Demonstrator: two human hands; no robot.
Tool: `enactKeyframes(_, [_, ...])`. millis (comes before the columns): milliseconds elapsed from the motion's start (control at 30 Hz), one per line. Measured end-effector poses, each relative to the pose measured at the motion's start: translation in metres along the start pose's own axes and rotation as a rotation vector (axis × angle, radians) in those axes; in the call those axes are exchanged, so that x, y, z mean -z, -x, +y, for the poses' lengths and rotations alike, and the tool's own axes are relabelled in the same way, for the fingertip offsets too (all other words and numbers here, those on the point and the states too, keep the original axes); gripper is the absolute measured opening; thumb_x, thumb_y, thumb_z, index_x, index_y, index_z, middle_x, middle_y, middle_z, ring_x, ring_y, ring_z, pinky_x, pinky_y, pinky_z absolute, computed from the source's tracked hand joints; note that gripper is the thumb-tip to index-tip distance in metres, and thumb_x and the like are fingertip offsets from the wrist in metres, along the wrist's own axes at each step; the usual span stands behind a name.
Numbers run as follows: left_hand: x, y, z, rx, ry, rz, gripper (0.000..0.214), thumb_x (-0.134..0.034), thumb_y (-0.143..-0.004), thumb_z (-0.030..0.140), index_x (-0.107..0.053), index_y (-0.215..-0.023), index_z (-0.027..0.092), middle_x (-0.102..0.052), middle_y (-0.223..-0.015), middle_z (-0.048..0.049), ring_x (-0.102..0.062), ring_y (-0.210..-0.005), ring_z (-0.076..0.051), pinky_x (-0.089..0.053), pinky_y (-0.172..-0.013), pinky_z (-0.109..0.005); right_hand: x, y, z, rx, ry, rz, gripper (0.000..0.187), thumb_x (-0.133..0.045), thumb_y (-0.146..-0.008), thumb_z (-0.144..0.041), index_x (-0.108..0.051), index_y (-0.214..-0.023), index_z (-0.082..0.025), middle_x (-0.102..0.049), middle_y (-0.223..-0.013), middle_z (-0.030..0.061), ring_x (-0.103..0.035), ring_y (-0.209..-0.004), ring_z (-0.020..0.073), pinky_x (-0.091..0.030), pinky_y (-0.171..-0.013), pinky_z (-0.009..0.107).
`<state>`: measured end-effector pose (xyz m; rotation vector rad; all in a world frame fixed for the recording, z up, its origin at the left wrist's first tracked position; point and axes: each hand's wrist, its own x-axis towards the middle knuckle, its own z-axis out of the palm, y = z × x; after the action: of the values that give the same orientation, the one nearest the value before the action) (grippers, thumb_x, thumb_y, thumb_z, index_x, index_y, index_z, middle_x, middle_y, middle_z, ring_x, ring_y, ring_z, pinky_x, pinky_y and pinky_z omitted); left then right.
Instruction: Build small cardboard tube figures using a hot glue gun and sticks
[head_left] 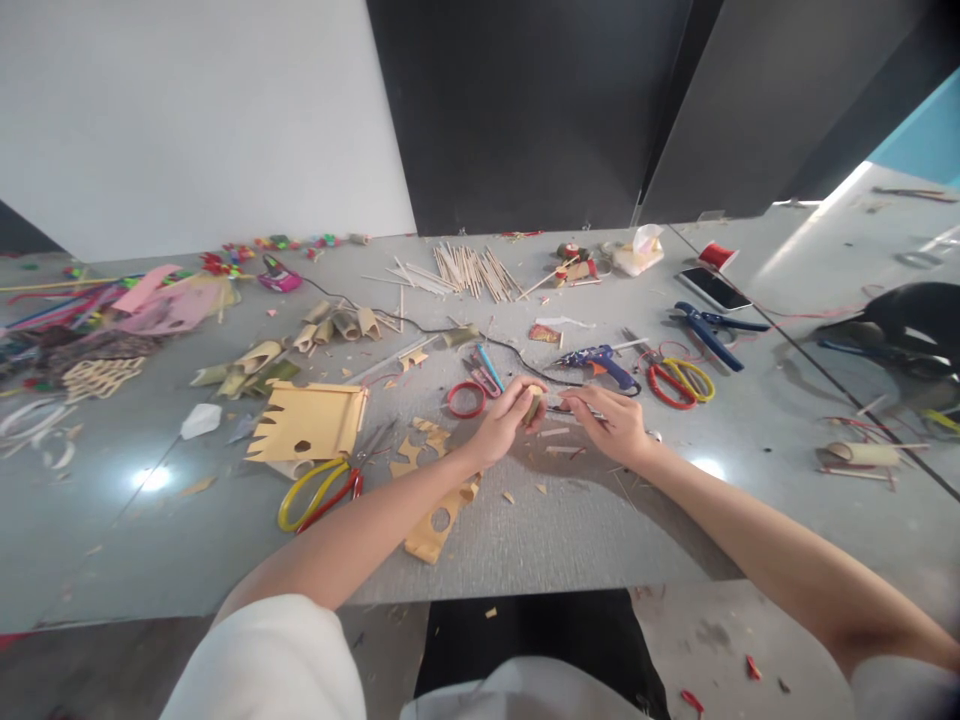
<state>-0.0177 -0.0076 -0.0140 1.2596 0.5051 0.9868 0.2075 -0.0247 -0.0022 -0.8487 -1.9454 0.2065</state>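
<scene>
- Head camera: we see a red packet (544,333) and a blue glue gun (600,357) on the table (525,550), and any print on them is too small and blurred for us to read.
- We have one short piece of bamboo (533,405) in our left hand (510,412), above the middle of the table near its front; it looks greenish brown on the side, with a pale yellow top.
- Our left fingers curl round it, thumb pressed against it.
- Our right hand (611,420) is just beside it, thumb and forefinger drawn close together; we cannot tell what they pinch.
- We count two pairs of scissors, left (357,468) and right (663,366), both red and yellow handled.
- We count one phone (715,288), one red spool (718,257), one blue pair of pliers (709,330) and one red ring (466,413).
- Thin sticks (472,270) lie heaped, too many to count.
</scene>
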Motion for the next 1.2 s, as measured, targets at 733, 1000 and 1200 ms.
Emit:
enactKeyframes(733, [-0.0006, 0.0006, 0.0007, -0.008, -0.045, -0.014, 0.045, -0.053, -0.108, 0.062, -0.055, -0.123, 0.019, -0.058, -0.081, 0.0006, -0.052, -0.066, -0.013, -0.039, -0.063, -0.027, -0.0004, -0.0006, 0.0007, 0.041, 0.018, 0.022, 0.019, -0.060, -0.108, -0.022, -0.078, -0.115, -0.024, -0.081, -0.093, 0.0050, -0.078, -0.080, 0.0171, -0.063, -0.081, 0.028])
enactKeyframes(1000, [-0.0016, 0.0007, 0.0027, 0.000, -0.011, -0.018, 0.047, -0.054, -0.107, 0.063, -0.054, -0.123, 0.019, -0.058, -0.081, 0.0010, -0.052, -0.066, -0.012, -0.038, -0.063, -0.026, 0.0008, -0.0016, -0.0016, 0.074, 0.017, 0.040, 0.017, -0.061, -0.106, -0.017, -0.077, -0.111, -0.023, -0.081, -0.093, 0.0046, -0.077, -0.080, 0.0158, -0.061, -0.079, 0.026])
enactKeyframes(1200, [-0.0012, 0.0007, 0.0028, -0.002, -0.012, -0.024, 0.044, -0.054, -0.108, 0.061, -0.054, -0.123, 0.019, -0.058, -0.081, 0.0013, -0.051, -0.065, -0.012, -0.037, -0.062, -0.026, 0.0016, -0.0035, -0.0041, 0.067, 0.009, 0.038, 0.018, -0.061, -0.106, -0.016, -0.077, -0.112, -0.023, -0.082, -0.093, 0.0047, -0.078, -0.081, 0.0161, -0.062, -0.080, 0.026])
